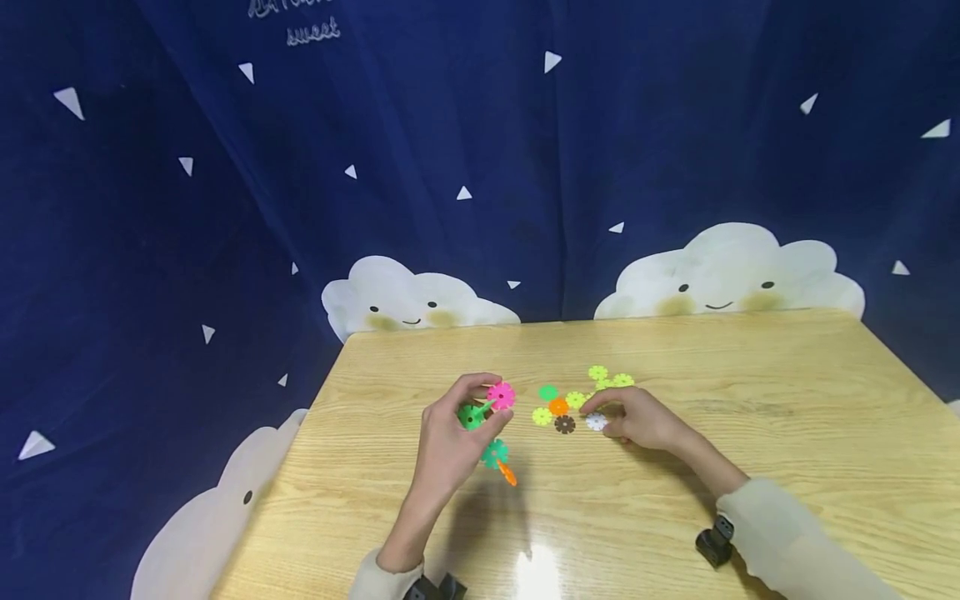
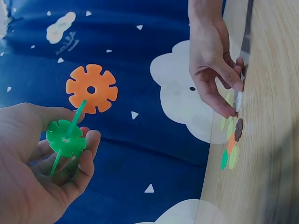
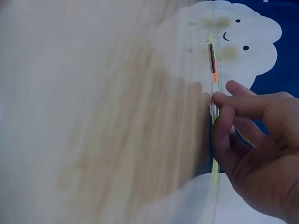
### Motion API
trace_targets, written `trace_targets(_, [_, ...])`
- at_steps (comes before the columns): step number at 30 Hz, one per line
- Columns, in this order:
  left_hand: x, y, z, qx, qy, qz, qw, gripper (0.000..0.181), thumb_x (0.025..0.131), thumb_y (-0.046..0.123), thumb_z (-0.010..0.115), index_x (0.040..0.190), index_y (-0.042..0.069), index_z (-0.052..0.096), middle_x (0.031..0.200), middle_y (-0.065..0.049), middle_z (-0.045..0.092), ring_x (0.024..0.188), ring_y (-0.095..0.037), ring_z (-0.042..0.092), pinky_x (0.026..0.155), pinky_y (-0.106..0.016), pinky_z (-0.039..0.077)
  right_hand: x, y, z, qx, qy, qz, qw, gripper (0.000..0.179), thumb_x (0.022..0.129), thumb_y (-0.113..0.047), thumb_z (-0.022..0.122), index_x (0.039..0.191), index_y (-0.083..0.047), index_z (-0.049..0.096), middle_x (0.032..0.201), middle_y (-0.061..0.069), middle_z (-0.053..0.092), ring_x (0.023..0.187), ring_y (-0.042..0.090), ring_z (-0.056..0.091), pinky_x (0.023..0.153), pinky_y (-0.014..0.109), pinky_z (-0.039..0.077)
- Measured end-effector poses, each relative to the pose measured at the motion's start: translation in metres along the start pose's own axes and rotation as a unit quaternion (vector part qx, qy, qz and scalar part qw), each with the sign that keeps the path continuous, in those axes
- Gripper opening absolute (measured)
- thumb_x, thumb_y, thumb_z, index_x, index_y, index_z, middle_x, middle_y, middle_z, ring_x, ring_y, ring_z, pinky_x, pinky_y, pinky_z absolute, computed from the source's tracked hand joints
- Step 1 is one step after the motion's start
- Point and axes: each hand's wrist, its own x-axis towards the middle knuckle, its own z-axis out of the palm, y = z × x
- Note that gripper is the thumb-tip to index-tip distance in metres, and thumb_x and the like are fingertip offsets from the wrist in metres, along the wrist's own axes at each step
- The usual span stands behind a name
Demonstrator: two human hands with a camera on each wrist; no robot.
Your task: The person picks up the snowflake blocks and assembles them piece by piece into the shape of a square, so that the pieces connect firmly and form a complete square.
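My left hand (image 1: 448,446) is raised above the table, gripping a joined cluster of notched plastic discs, snowflake-type building pieces. In it are a pink disc (image 1: 507,390), a green disc (image 2: 57,135), a teal disc (image 1: 489,460) and an orange disc (image 2: 103,88). Fingers partly cover the cluster. On the right, my right hand (image 1: 651,419) pinches a white disc (image 1: 596,422) by its edges, thumb and a finger on opposite sides, at the tabletop. Beside it lie a brown disc (image 1: 560,428), a loose orange disc (image 1: 555,403) and a loose green disc (image 1: 548,391).
Several yellow-green discs (image 1: 597,372) lie flat around the loose pile, some partly behind the right hand. All rest on a light wooden table (image 1: 750,417). Behind its far edge hangs a dark blue curtain (image 1: 480,142) with clouds and white triangles.
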Motion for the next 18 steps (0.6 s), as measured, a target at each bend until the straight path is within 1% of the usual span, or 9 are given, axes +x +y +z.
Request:
trace_targets(2, [0.0007,0.0004,0.0012,-0.001,-0.002,0.001,1.0,0.042,0.083,0.012,0.089,0.117,0.031,0.074,0.098,0.005,0.076,0.078,-0.011,0.068,0.062,-0.023,0.054,0.001,0.0004,0.0005,-0.022,0.002,-0.01,0.9997,0.044,0.086,0.018,0.063,0.12,-0.007,0.074,0.119,0.014,0.071,0.052,0.009,0.043,0.048,0.02,0.039])
trace_targets(3, [0.0012,0.0007,0.0019,-0.002,-0.003,0.002,1.0,0.042,0.083,0.012,0.089,0.117,0.03,0.074,0.099,0.005,0.076,0.078,-0.012,0.068,0.062,-0.023,0.054,0.0013,0.0001,0.0007,-0.03,0.003,-0.014,0.9995,0.046,0.085,0.02,0.062,0.119,-0.008,0.074,0.119,0.013,0.072,0.057,0.01,0.047,0.05,0.02,0.039])
trace_targets(5, [0.001,0.001,0.0027,-0.002,-0.005,0.005,1.0,0.041,0.083,0.012,0.088,0.117,0.03,0.074,0.1,0.004,0.075,0.08,-0.012,0.069,0.062,-0.023,0.054,0.0016,-0.0009,0.0016,-0.042,0.003,-0.02,0.9989,0.047,0.084,0.021,0.062,0.117,-0.01,0.075,0.119,0.009,0.073,0.073,0.014,0.056,0.058,0.02,0.043])
trace_targets(8, [0.0007,0.0018,0.0037,-0.003,-0.007,0.009,0.9999,0.041,0.083,0.012,0.088,0.118,0.029,0.074,0.102,0.004,0.075,0.084,-0.013,0.069,0.063,-0.023,0.054,0.002,-0.003,0.0026,-0.06,0.009,-0.026,0.9978,0.046,0.082,0.021,0.065,0.115,-0.01,0.075,0.116,0.005,0.074,0.093,0.021,0.057,0.069,0.022,0.045])
trace_targets(9, [0.0006,0.002,0.004,-0.003,-0.008,0.011,0.9999,0.041,0.083,0.012,0.088,0.118,0.029,0.074,0.103,0.004,0.075,0.085,-0.013,0.069,0.063,-0.023,0.053,0.002,-0.0037,0.003,-0.066,0.011,-0.027,0.9974,0.045,0.082,0.021,0.066,0.115,-0.009,0.075,0.115,0.005,0.074,0.097,0.023,0.057,0.071,0.022,0.045])
trace_targets(12, [0.0003,0.0028,0.0054,-0.005,-0.01,0.013,0.9998,0.041,0.083,0.012,0.088,0.118,0.029,0.074,0.103,0.004,0.075,0.084,-0.014,0.069,0.062,-0.023,0.053,0.0013,-0.0055,0.0021,-0.082,0.012,-0.024,0.9963,0.04,0.083,0.017,0.072,0.115,-0.006,0.075,0.113,0.004,0.073,0.098,0.024,0.057,0.073,0.023,0.048])
trace_targets(13, [0.0002,0.0031,0.0058,-0.005,-0.011,0.014,0.9998,0.041,0.083,0.012,0.088,0.118,0.029,0.074,0.103,0.004,0.075,0.083,-0.013,0.069,0.062,-0.023,0.053,0.0009,-0.0059,0.0016,-0.087,0.013,-0.021,0.9959,0.039,0.083,0.016,0.073,0.115,-0.006,0.075,0.114,0.004,0.073,0.101,0.024,0.058,0.075,0.024,0.048])
trace_targets(16, [0.0001,0.0042,0.0071,-0.007,-0.013,0.014,0.9998,0.041,0.084,0.012,0.088,0.118,0.029,0.074,0.102,0.004,0.076,0.081,-0.012,0.069,0.062,-0.023,0.054,-0.0009,-0.0067,-0.0012,-0.091,0.012,-0.008,0.9958,0.034,0.085,0.013,0.072,0.114,-0.005,0.075,0.113,0.004,0.074,0.103,0.023,0.06,0.079,0.026,0.05])
trace_targets(18, [0.0001,0.0049,0.0081,-0.007,-0.015,0.014,0.9998,0.041,0.084,0.012,0.088,0.118,0.029,0.074,0.102,0.004,0.076,0.081,-0.012,0.068,0.062,-0.023,0.054,-0.0026,-0.0061,-0.0034,-0.092,0.01,-0.005,0.9957,0.028,0.088,0.011,0.071,0.111,-0.004,0.076,0.11,0.005,0.075,0.101,0.022,0.064,0.081,0.029,0.053])
